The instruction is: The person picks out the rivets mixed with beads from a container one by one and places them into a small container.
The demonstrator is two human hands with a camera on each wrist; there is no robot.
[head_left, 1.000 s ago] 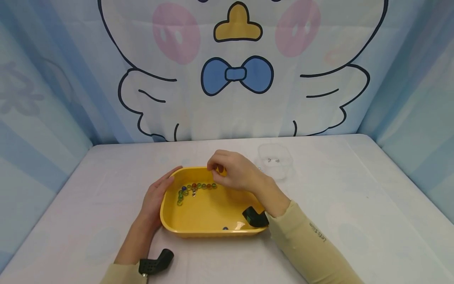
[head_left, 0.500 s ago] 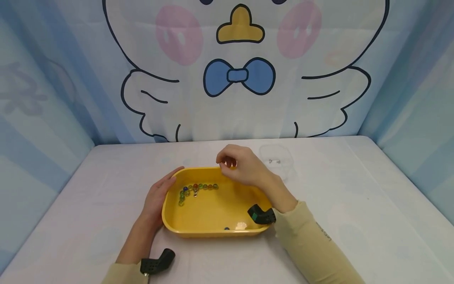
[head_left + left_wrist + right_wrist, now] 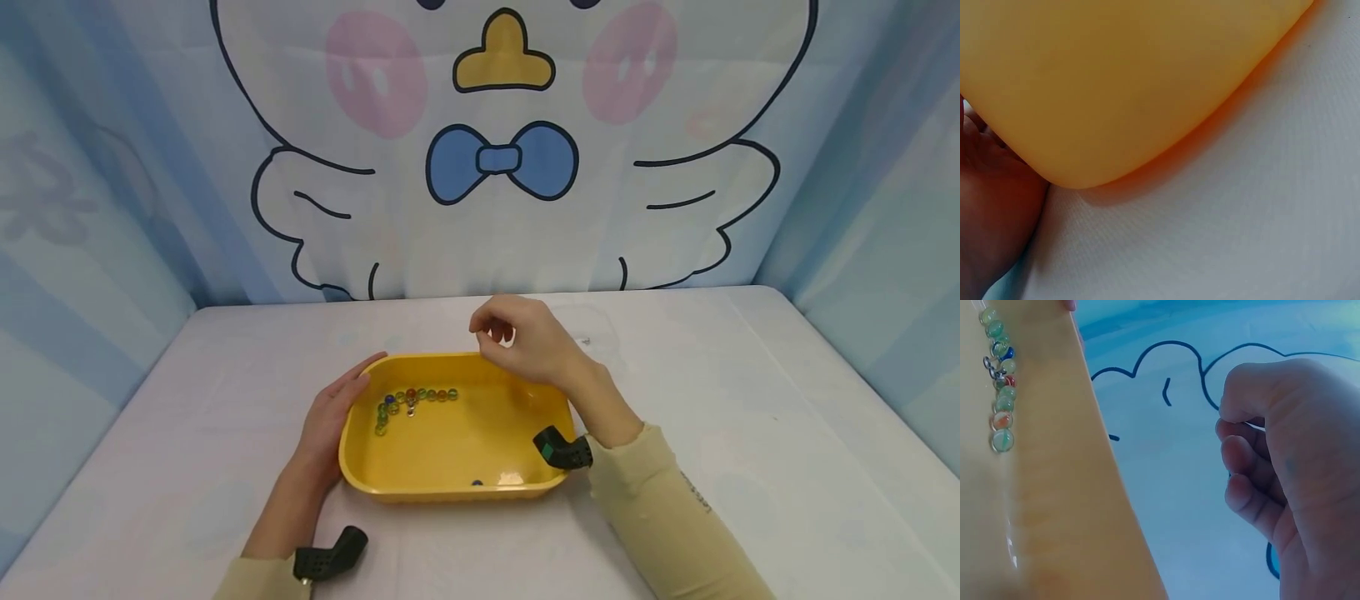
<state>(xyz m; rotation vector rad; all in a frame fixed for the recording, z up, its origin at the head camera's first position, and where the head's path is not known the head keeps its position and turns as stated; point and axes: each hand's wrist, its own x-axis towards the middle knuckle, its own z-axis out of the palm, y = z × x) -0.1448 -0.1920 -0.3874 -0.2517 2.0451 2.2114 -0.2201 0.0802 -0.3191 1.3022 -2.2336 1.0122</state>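
A yellow tray (image 3: 450, 492) sits on the white table and holds a curved row of several glass marbles (image 3: 412, 396) near its far left corner. One dark marble (image 3: 476, 482) lies apart by the near wall. My left hand (image 3: 330, 412) rests flat against the tray's left side, fingers straight; in the left wrist view it (image 3: 991, 219) touches the tray's outer wall (image 3: 1135, 81). My right hand (image 3: 498, 329) hovers above the far rim with fingers curled to the thumb. In the right wrist view nothing shows between its fingertips (image 3: 1229, 425); the marbles (image 3: 1000, 394) lie below.
A clear plastic container (image 3: 596, 337) stands just behind my right hand, mostly hidden by it. The white table (image 3: 750, 392) stretches to the right and to the front. A cartoon backdrop (image 3: 495, 158) closes off the back, and blue curtains close both sides.
My right hand has risen from the tray's far rim and moved back and to the right, fingers still curled. The left hand and the tray have stayed put.
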